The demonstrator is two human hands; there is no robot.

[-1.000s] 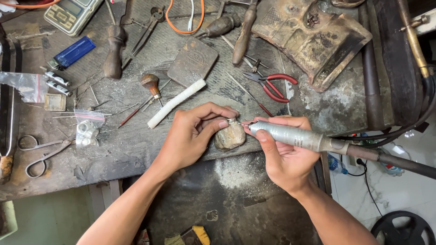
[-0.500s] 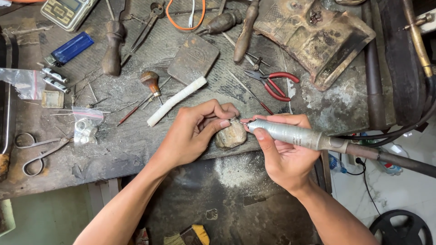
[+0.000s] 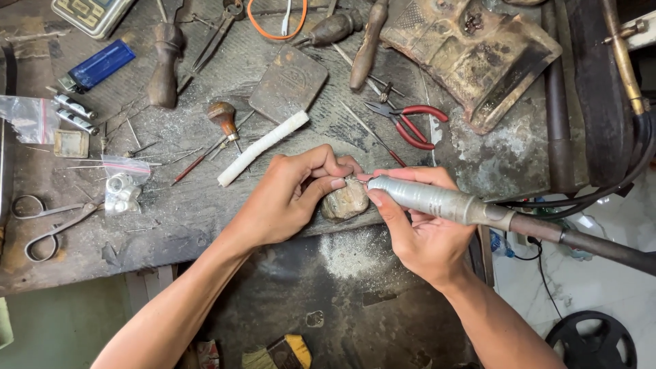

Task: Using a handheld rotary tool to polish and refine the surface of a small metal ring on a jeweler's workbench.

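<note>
Stone grinding in hand — our left hand pinches it on the counter, right hand closed around the rotary handpiece; steady tip pressure seems needed next.

Blue lighter upper left, orange cord loop top centre, red-handled pliers, white stick, silver-grey handpiece, brown-knobbed tool, grey dusty workbench

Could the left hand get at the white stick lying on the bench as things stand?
Probably yes: the white stick lies just beyond the left hand with bare bench between, though its fingers now pinch a small piece at the peg.
</note>
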